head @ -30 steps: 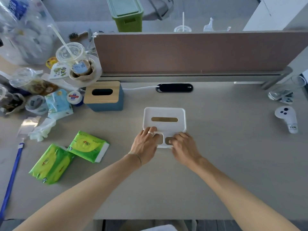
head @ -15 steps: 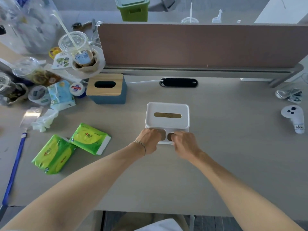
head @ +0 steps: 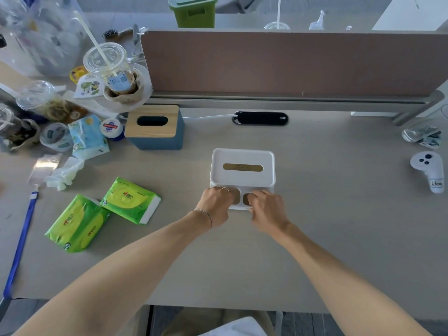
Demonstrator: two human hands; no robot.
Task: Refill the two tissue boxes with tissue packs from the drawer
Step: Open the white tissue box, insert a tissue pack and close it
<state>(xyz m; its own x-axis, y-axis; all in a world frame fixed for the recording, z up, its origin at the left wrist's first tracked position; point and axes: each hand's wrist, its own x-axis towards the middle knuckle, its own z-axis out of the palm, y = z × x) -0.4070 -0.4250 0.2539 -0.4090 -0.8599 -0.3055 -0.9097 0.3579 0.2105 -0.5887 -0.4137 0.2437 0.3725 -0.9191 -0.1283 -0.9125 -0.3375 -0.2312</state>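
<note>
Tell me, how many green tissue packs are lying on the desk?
2. One green pack lies left of the white tissue box; the other green pack touches it, nearer the desk's front edge.

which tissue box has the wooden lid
The blue tissue box at the back left, near the cups. The white tissue box that both hands grip has a white lid.

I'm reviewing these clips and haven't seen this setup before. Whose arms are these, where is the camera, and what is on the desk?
There is no robot here: a person wears a wide-angle camera on the head, looking down at their own bare arms. The left hand and right hand both grip the near edge of a white tissue box in the middle of the desk. Farther back stands a blue tissue box with a wooden lid. Two green tissue packs lie unopened at the left, beside cups and clutter.
</note>
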